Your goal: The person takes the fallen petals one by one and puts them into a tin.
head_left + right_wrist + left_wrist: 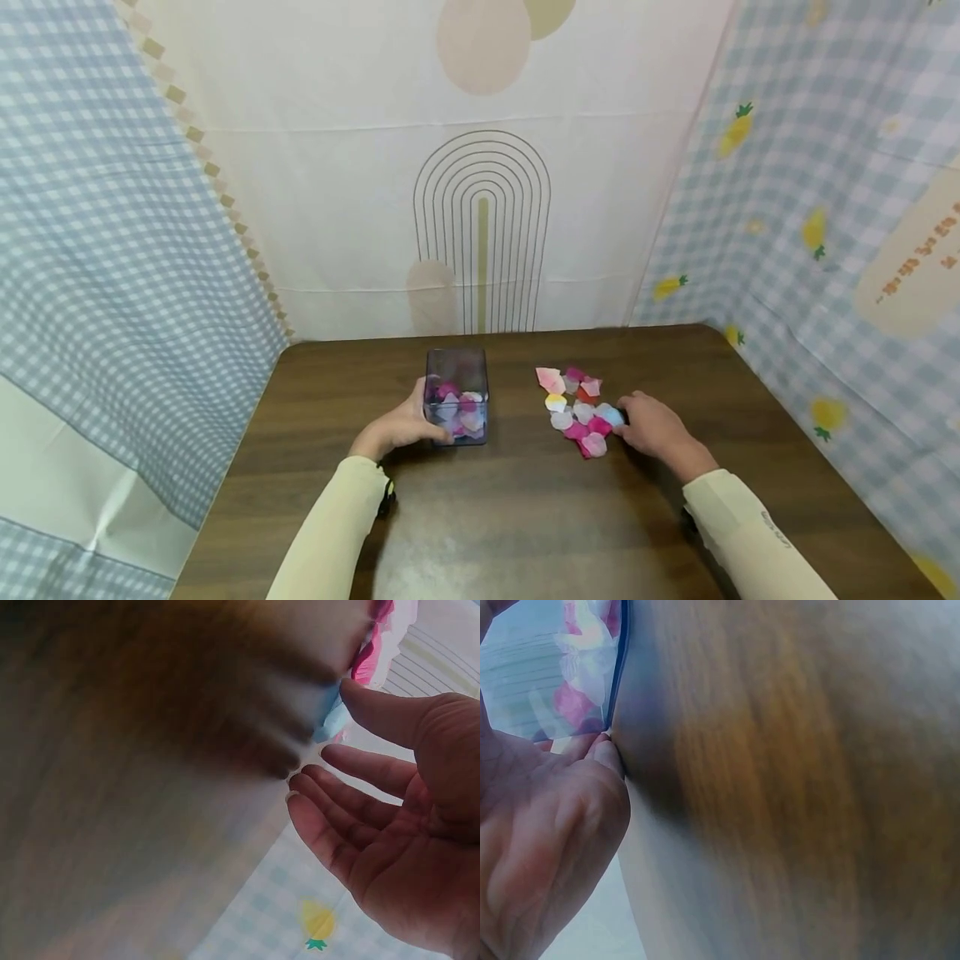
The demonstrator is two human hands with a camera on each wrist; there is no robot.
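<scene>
A clear, smoky plastic box (457, 375) stands on the table with pink and white petal-like pieces (468, 414) in it. My left hand (405, 422) grips the box from its left side, thumb at the near side; the far fingers are partly hidden behind it. To the right lies a loose patch of pink, white, yellow and red petals (577, 429). At the patch's right edge is my right hand (654, 427), beside a light blue petal (330, 716). In the right wrist view its thumb and fingers are apart, with the blue petal beyond the gap.
The brown wooden table (480, 517) has a rounded far right corner. A white patterned cloth (337, 208) hangs behind it. Checked cloths hang at the left (135, 275) and right (795, 275) sides.
</scene>
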